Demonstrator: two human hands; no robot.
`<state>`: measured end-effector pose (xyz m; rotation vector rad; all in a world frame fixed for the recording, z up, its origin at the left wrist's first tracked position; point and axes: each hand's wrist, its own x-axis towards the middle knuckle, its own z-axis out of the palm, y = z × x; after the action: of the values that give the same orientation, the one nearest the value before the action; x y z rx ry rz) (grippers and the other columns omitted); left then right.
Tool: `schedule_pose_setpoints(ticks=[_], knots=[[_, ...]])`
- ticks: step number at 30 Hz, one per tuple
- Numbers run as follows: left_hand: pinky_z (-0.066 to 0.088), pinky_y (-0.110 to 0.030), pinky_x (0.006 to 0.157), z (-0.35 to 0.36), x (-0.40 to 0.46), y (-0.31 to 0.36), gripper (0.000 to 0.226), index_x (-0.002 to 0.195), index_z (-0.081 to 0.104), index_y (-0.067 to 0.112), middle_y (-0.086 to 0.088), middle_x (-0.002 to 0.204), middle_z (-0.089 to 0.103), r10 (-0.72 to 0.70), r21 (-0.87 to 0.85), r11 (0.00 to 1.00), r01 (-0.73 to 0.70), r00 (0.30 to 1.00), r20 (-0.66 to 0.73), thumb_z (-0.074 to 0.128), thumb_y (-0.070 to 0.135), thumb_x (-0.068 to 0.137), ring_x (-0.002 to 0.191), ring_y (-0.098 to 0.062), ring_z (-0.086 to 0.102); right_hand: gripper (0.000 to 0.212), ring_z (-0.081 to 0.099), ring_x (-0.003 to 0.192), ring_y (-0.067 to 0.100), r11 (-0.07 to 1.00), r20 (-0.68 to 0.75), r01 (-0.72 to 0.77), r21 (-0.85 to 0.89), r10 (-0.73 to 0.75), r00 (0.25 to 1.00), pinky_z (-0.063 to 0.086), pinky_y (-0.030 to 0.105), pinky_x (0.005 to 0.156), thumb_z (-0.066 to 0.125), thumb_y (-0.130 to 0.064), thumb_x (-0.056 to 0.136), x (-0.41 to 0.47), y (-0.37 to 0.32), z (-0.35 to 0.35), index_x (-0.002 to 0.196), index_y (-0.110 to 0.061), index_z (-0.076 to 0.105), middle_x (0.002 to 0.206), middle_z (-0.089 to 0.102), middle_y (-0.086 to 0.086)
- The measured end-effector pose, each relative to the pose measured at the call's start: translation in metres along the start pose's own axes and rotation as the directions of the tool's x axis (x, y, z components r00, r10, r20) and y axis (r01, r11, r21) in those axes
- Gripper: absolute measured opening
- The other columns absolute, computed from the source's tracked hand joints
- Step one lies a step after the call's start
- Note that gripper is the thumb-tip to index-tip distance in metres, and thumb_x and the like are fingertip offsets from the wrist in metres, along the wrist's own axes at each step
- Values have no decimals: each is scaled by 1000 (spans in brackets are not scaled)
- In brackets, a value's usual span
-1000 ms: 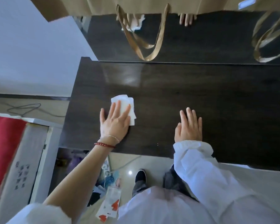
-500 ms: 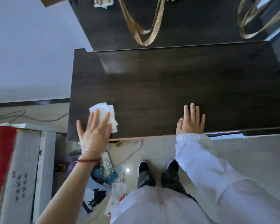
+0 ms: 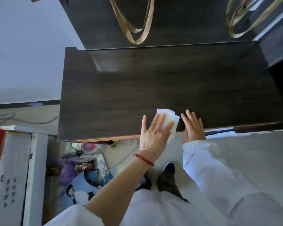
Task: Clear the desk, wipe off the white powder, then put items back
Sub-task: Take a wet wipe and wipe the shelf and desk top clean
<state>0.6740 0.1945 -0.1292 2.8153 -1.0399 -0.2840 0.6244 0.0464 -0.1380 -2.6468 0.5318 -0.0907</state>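
Observation:
The dark wooden desk (image 3: 153,88) fills the middle of the view, and I see no powder on its top. A white wipe (image 3: 169,119) lies at the desk's front edge, partly hanging over it. My left hand (image 3: 153,132) presses flat on the wipe with fingers spread. My right hand (image 3: 192,126) rests flat on the desk edge just right of the wipe, holding nothing, its sleeve white.
Bags, a power strip and papers (image 3: 88,167) lie on the floor under the desk's left side. A white box with a red cloth (image 3: 11,168) stands at the left. Gold bag handles (image 3: 134,26) hang over the dark shelf behind the desk. My feet (image 3: 168,167) stand below the edge.
My left hand has slid the wipe rightward along the desk's front edge, from the left corner to beside my right hand. The right hand has stayed at the edge.

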Motion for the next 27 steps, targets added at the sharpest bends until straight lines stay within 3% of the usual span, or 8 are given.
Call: schedule_pose_setpoints(ticks=[5, 9, 12, 17, 20, 22, 24, 27], knots=[[8, -53, 109, 1, -35, -37, 42, 129, 48, 30, -3, 138, 48, -166, -19, 986, 166, 985, -43, 33, 31, 89, 129, -19, 42, 55, 43, 124, 42, 989, -9, -74, -125, 74, 997, 27, 60, 100, 27, -23, 80, -3, -23, 12, 124, -1, 50, 134, 46, 25], [1, -55, 109, -8, -87, -104, 45, 137, 37, 30, -4, 144, 39, -460, -36, 888, 459, 885, -73, 28, 34, 93, 135, -19, 32, 53, 43, 125, 38, 982, 33, 55, -183, -50, 998, 26, 55, 105, 30, -24, 81, -13, -57, 32, 127, -4, 46, 135, 46, 23], [-5, -57, 109, -18, -114, -152, 45, 138, 37, 29, -6, 147, 34, -592, -40, 806, 591, 802, -83, 28, 33, 94, 137, -21, 28, 51, 39, 129, 33, 970, 75, 137, -201, -124, 989, 12, 49, 106, 30, -25, 82, -19, -80, 44, 130, -9, 41, 138, 45, 20], [-9, -56, 108, -19, -117, -176, 46, 140, 32, 27, -6, 150, 28, -618, -51, 786, 616, 778, -111, 24, 34, 95, 140, -21, 20, 53, 41, 127, 34, 957, 122, 173, -232, -148, 981, 12, 47, 106, 30, -25, 81, -24, -99, 52, 130, -10, 38, 138, 45, 19], [-15, -49, 108, -16, -121, -177, 50, 141, 31, 23, -7, 150, 27, -589, -32, 806, 591, 797, -131, 40, 36, 94, 140, -24, 20, 54, 46, 124, 35, 956, 138, 186, -227, -157, 978, 24, 51, 107, 45, -17, 73, -24, -100, 51, 127, -8, 45, 135, 49, 19], [-5, -50, 111, -15, -126, -182, 51, 133, 44, 17, -12, 142, 42, -497, -13, 865, 502, 851, -169, 59, 29, 86, 132, -30, 37, 57, 47, 122, 37, 957, 165, 195, -216, -161, 973, 30, 58, 98, 58, -9, 67, -22, -99, 48, 124, -7, 50, 133, 50, 19], [22, -55, 105, -17, -128, -187, 48, 115, 59, 11, -17, 124, 59, -388, 22, 914, 405, 888, -247, 76, 12, 70, 114, -35, 55, 59, 42, 126, 37, 961, 194, 202, -186, -166, 967, 28, 58, 101, 65, -2, 68, -22, -97, 43, 125, -6, 51, 137, 46, 19], [46, -48, 84, -25, -123, -179, 40, 93, 67, 9, -16, 102, 69, -286, 0, 954, 298, 915, -284, 79, -4, 57, 91, -35, 66, 52, 23, 138, 29, 979, 220, 185, -91, -161, 962, 13, 50, 111, 53, -3, 82, -23, -97, 33, 133, -8, 43, 148, 30, 13]])
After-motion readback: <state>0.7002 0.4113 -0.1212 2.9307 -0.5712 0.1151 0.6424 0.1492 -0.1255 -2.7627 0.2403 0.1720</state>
